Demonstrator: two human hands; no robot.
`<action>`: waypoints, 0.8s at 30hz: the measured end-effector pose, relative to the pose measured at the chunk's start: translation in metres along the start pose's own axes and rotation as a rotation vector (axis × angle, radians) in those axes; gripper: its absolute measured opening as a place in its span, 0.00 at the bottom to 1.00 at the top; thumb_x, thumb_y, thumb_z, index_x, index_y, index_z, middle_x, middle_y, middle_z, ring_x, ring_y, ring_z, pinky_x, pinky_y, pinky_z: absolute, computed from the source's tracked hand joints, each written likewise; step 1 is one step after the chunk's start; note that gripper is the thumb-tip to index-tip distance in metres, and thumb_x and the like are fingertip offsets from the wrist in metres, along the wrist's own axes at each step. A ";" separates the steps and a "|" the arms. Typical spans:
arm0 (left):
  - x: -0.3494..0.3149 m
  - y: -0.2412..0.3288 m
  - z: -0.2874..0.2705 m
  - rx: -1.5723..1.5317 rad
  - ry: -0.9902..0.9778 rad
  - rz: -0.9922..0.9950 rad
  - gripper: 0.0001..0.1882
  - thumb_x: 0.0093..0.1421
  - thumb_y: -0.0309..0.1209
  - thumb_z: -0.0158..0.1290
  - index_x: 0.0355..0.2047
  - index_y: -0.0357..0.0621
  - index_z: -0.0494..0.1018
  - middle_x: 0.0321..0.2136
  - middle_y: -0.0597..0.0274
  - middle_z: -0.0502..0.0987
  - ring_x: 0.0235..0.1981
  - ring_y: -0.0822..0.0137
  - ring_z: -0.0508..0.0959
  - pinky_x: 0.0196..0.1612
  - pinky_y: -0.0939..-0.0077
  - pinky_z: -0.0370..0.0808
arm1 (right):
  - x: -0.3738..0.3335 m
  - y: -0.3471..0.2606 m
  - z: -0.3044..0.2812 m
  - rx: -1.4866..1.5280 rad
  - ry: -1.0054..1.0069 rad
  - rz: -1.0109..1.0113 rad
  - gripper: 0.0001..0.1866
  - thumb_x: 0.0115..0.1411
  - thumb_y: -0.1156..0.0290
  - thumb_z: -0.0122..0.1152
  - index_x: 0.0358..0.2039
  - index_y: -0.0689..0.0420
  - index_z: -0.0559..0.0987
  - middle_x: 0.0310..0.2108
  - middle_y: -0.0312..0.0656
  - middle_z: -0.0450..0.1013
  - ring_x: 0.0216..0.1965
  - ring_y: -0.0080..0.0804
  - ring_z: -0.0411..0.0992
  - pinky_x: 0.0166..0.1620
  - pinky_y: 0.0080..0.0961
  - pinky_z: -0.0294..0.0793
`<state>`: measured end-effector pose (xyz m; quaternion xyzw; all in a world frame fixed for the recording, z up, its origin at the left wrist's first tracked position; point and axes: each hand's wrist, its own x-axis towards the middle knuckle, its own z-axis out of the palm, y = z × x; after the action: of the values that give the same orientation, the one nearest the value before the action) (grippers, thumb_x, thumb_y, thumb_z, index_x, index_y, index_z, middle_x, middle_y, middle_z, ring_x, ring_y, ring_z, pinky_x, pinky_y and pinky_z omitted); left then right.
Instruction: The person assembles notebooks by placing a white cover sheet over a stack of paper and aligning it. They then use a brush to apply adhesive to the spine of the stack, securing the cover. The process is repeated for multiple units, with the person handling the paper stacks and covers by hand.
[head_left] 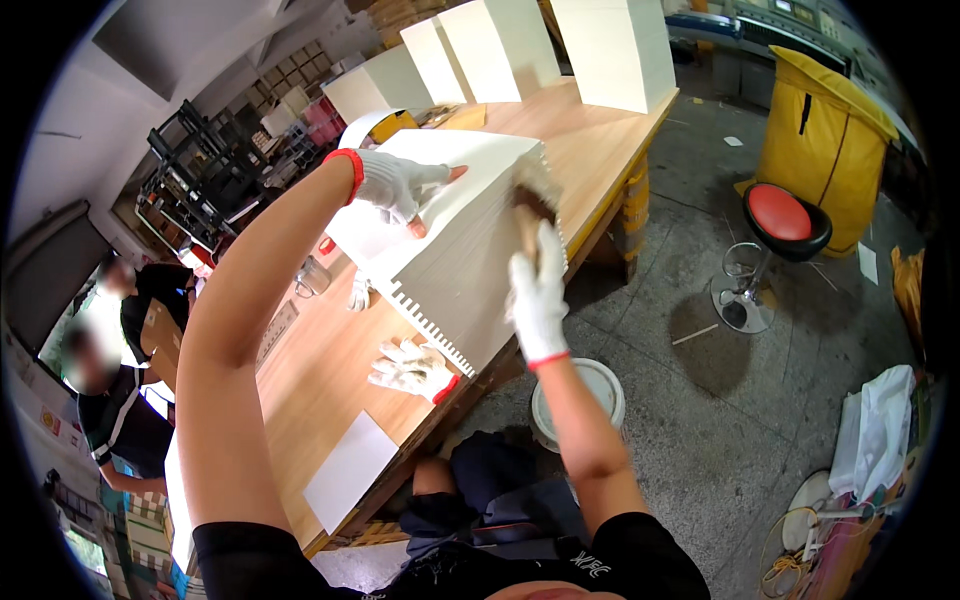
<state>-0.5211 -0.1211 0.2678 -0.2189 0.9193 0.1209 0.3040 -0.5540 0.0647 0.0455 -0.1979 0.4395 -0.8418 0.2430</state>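
A thick stack of white paper [455, 285] stands on the wooden table, with toothed strips along its lower left and right edges. My left hand [395, 185], in a white glove with a red cuff and bare fingertips, lies spread on top of it. Gloved too, my right hand [538, 305] is closed around the wooden handle of a brush [535, 205]. The brush is blurred and its bristles are at the right part of the stack's near side. A loose pair of white gloves [408, 368] lies beside the stack, left of its near corner.
Tall paper stacks [615, 50] stand at the table's far end. A white sheet [350, 470] lies near the front edge. On the floor are a lidded white bucket [612, 390], a red-seated stool [780, 212] and a yellow bag [820, 140]. Two people are at the left.
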 end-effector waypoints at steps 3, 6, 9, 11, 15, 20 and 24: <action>0.004 0.006 -0.003 -0.034 -0.035 -0.002 0.71 0.35 0.41 0.77 0.74 0.64 0.41 0.52 0.49 0.73 0.47 0.59 0.73 0.50 0.69 0.72 | -0.043 0.060 0.019 -0.022 -0.084 -0.235 0.34 0.66 0.72 0.48 0.71 0.51 0.52 0.44 0.43 0.71 0.14 0.16 0.60 0.16 0.15 0.63; 0.004 -0.001 0.001 -0.005 -0.017 -0.012 0.72 0.33 0.41 0.78 0.74 0.64 0.41 0.52 0.50 0.73 0.48 0.59 0.73 0.50 0.69 0.72 | -0.030 0.045 0.008 0.116 -0.077 -0.086 0.35 0.64 0.75 0.47 0.71 0.52 0.50 0.45 0.42 0.71 0.14 0.16 0.59 0.15 0.13 0.60; 0.007 -0.001 0.000 -0.023 0.013 -0.010 0.73 0.32 0.40 0.78 0.74 0.65 0.42 0.51 0.50 0.73 0.49 0.59 0.73 0.51 0.68 0.71 | 0.018 -0.012 -0.009 0.142 -0.005 0.127 0.37 0.64 0.72 0.49 0.72 0.50 0.49 0.35 0.36 0.69 0.13 0.15 0.57 0.13 0.14 0.55; 0.008 -0.004 0.000 -0.016 0.029 0.017 0.73 0.32 0.39 0.78 0.74 0.66 0.42 0.52 0.50 0.73 0.50 0.58 0.74 0.51 0.68 0.72 | 0.022 -0.005 -0.006 0.125 0.023 0.023 0.37 0.63 0.72 0.49 0.71 0.52 0.49 0.36 0.40 0.70 0.12 0.18 0.58 0.12 0.18 0.57; 0.006 0.013 -0.005 0.094 0.054 -0.019 0.72 0.32 0.39 0.78 0.74 0.67 0.43 0.53 0.48 0.73 0.51 0.57 0.73 0.53 0.68 0.72 | 0.005 0.089 -0.012 -0.235 0.063 -0.497 0.33 0.65 0.73 0.50 0.69 0.55 0.53 0.53 0.47 0.69 0.23 0.20 0.69 0.22 0.16 0.68; 0.005 -0.002 0.004 -0.005 0.043 -0.017 0.71 0.32 0.39 0.78 0.74 0.67 0.45 0.51 0.49 0.74 0.50 0.57 0.74 0.51 0.67 0.72 | 0.012 0.026 -0.029 -0.113 -0.041 -0.003 0.32 0.65 0.72 0.51 0.68 0.55 0.56 0.56 0.48 0.68 0.29 0.29 0.71 0.30 0.25 0.71; 0.003 -0.002 0.003 0.012 0.096 0.041 0.70 0.32 0.38 0.77 0.74 0.66 0.46 0.51 0.49 0.74 0.51 0.57 0.74 0.50 0.68 0.73 | 0.005 0.087 -0.060 -0.537 0.009 -0.288 0.33 0.65 0.66 0.51 0.69 0.49 0.55 0.67 0.50 0.61 0.60 0.55 0.68 0.63 0.42 0.63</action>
<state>-0.5207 -0.1231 0.2632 -0.2039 0.9378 0.1111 0.2581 -0.5706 0.0569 -0.0586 -0.3114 0.6148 -0.7222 0.0583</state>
